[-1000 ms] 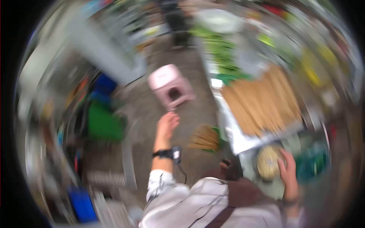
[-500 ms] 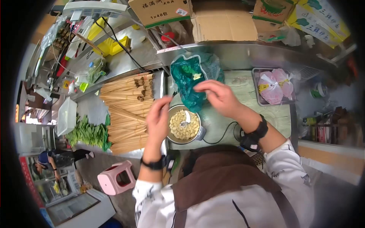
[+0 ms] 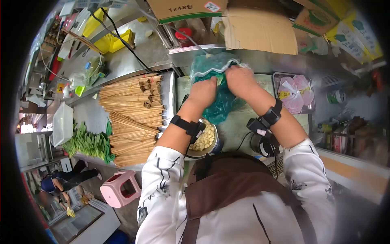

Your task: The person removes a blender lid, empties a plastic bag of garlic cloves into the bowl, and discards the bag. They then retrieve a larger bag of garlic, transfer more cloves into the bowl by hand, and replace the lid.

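Note:
A green plastic bag [image 3: 219,109] with a white drawn edge lies on the counter beyond the bowl. My left hand [image 3: 204,92] is closed on its near left side. Higher up, my right hand [image 3: 240,81] has its fingers curled around the bag's rim; the fingertips of both hands are partly hidden. Below my left wrist stands a metal chopper bowl [image 3: 216,147] holding pale peeled garlic cloves [image 3: 206,137]. My left forearm covers part of it, including the blade area.
Bundles of wooden skewers [image 3: 132,122] and leafy greens [image 3: 87,142] lie to the left. A metal tray [image 3: 277,94] with pink bags [image 3: 293,95] sits at right. Cardboard boxes [image 3: 260,34] line the back. A pink stool [image 3: 121,189] and another person [image 3: 57,183] are at lower left.
Both hands have moved forward from above the bowl and onto the bag, closing on it. My left forearm now crosses over the bowl. The other person has bent further down.

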A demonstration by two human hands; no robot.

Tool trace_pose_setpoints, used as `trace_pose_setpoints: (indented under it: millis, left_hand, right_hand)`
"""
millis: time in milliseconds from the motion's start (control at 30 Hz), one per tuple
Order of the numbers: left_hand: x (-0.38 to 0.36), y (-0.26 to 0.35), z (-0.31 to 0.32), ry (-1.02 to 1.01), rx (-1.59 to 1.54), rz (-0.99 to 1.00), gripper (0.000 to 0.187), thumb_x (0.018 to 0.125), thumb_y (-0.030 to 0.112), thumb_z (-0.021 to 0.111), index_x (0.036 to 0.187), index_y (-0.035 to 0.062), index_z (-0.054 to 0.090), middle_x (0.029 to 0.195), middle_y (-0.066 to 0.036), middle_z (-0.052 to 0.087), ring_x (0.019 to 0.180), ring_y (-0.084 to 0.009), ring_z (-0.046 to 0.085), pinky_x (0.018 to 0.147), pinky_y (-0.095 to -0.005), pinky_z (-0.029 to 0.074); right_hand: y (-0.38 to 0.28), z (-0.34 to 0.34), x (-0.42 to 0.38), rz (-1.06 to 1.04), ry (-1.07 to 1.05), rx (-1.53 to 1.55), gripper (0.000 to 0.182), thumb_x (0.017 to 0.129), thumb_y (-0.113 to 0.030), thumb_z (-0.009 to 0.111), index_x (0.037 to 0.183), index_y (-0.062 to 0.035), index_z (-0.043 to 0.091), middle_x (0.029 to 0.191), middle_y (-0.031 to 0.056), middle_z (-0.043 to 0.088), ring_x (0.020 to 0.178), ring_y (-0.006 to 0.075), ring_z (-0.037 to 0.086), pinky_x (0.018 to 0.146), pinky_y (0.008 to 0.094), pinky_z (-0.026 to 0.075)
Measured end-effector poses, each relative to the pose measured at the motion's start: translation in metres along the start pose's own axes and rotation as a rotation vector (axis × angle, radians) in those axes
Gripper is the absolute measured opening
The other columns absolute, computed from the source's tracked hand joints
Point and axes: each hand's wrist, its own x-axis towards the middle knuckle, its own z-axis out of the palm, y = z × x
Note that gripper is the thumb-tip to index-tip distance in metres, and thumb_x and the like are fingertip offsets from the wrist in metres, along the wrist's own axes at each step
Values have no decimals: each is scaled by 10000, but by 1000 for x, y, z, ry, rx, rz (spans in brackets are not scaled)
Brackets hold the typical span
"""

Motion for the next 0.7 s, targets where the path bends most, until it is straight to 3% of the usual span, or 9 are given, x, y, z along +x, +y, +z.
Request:
trace_pose_setpoints:
  millis: [67,133,200,300,333,467,567,633,700]
  left_hand:
    - [6,-24,24,167,-22,90,261,786,107,491,1019,-8,472,874,-180,599,822,-333,613,717,-386,504]
    - [16,-23,29,141,-121,-189,292,774,115,521,1039,1,477,894,-183,599,851,-333,610,722,-392,504]
    - [27,-26,20,50,-171,-436,297,769,130,539,1046,24,522,932,-182,607,903,-325,604,734,-403,499]
    - [10,-51,18,28,42,-146,246,778,135,521,998,49,587,963,-180,612,903,-329,606,741,-404,495]
    - [11,-45,4,-14,-36,-280,202,748,118,544,922,59,629,948,-174,622,898,-323,607,740,-397,493]
    - [14,-37,-6,-79,-58,-114,203,685,105,580,875,72,645,880,-163,635,850,-301,619,719,-392,491]
    - [27,-17,-16,-140,-6,42,206,667,86,578,862,49,633,857,-169,629,823,-302,617,709,-388,486]
    - [32,-10,-8,-120,13,149,225,656,60,568,874,25,615,836,-181,619,803,-317,609,713,-392,485]
    - [34,-15,15,145,-248,64,220,673,33,543,885,1,593,852,-194,620,802,-333,611,705,-396,484]
  right_hand:
    - [-22,-1,12,-184,127,227,172,762,-113,487,864,-46,608,880,160,615,825,305,609,720,404,468]
    - [-30,15,31,-291,191,392,160,778,-104,467,853,-28,586,861,186,599,802,344,592,673,432,464]
    - [-26,24,40,-135,118,329,153,776,-92,473,847,-35,596,871,175,607,807,345,592,670,437,466]
    - [11,43,42,-84,-56,34,156,772,-74,477,832,-52,619,888,140,619,824,309,595,697,418,474]
    - [21,36,37,-55,-120,-78,166,766,-69,473,842,-54,619,890,142,610,837,299,589,714,410,475]
    - [30,0,26,-74,-262,-370,183,755,-53,472,855,-61,626,916,137,601,876,278,585,749,400,476]
    - [21,-8,19,-290,-210,-437,179,756,-49,474,854,-54,623,917,136,595,830,298,603,722,404,485]
    - [-1,-17,13,-124,-335,-186,174,755,-50,479,853,-53,623,886,135,599,791,306,614,697,406,490]
    - [-7,-22,14,-74,-321,-12,160,752,-54,489,844,-55,620,840,129,600,757,310,622,672,409,493]
